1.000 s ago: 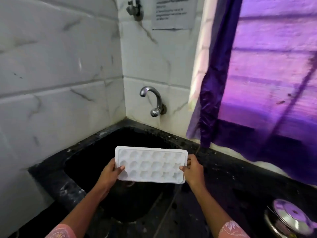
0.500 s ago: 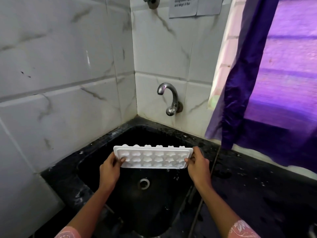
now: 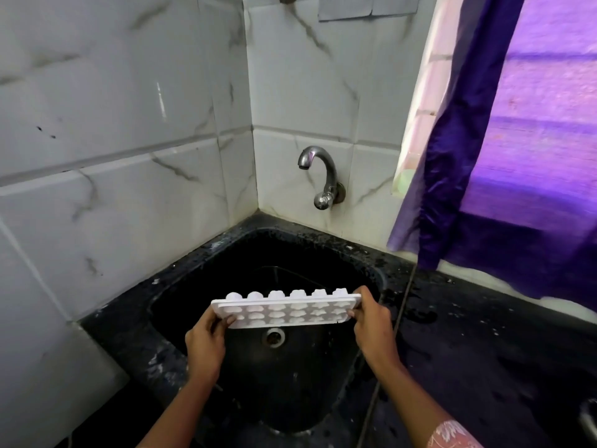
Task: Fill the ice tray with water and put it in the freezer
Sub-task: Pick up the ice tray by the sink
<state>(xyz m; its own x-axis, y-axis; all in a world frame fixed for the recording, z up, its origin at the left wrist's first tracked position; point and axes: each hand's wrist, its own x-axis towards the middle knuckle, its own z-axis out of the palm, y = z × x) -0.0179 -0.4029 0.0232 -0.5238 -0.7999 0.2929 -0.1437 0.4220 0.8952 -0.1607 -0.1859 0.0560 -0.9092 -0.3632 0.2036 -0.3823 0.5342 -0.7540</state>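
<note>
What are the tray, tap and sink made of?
Ice tray: likely plastic, white and matte, thin molded cups. Tap: metal, shiny chrome-like glints. Sink: black, dull and speckled, possibly stone or composite; cannot tell which.

Corner of a tiled kitchen — dark counter, purple window.

White marble-look wall tiles (image 3: 129, 130) with grey veins meet at the corner; a sheet of paper (image 3: 368, 6) is stuck high on the back wall, cut off by the frame's top edge. A purple curtain (image 3: 458, 150) hangs at right — its lower end near the speckled black countertop (image 3: 484, 350).
</note>
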